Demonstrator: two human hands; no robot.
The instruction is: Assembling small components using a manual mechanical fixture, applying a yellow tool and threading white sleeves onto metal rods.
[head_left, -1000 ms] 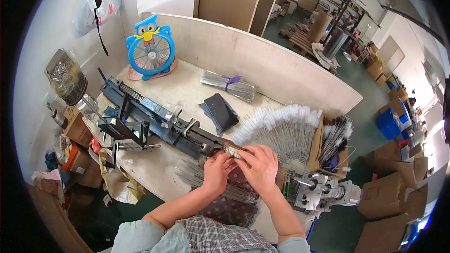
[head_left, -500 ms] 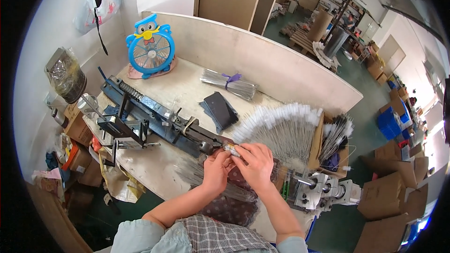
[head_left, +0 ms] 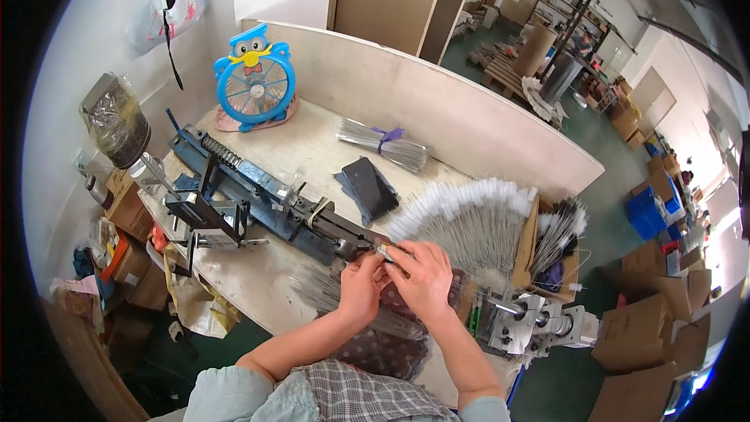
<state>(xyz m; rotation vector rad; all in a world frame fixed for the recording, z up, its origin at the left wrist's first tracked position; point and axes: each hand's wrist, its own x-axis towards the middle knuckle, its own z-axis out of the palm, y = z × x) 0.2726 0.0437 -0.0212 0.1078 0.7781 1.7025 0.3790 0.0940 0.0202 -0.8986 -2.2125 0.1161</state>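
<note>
My left hand [head_left: 362, 287] and my right hand [head_left: 423, 280] meet at the near end of a long dark metal bench fixture [head_left: 266, 195]. Both have their fingers pinched together. Between the right thumb and fingers shows a small pale, roughly cylindrical piece [head_left: 380, 250]; its kind cannot be made out. Whatever the left fingers grip is hidden. Loose thin metal wires [head_left: 320, 289] lie left of my left wrist, and a dark dotted cloth [head_left: 375, 352] is under my forearms. Right of my hands, many thin wire stems with white tips [head_left: 461, 215] lie fanned out.
A phone [head_left: 369, 187] lies on dark cloth beyond the fixture. Behind it are a wire bundle with a purple tie [head_left: 383, 144] and a blue fan [head_left: 256, 86]. A metal clamp device [head_left: 543, 324] stands at right, beside a carton of wires [head_left: 558, 246]. A low partition [head_left: 437, 94] edges the table.
My right hand has shifted slightly left, and less of the small piece shows between the fingers. The whole view has moved a little. The things on the table stay put.
</note>
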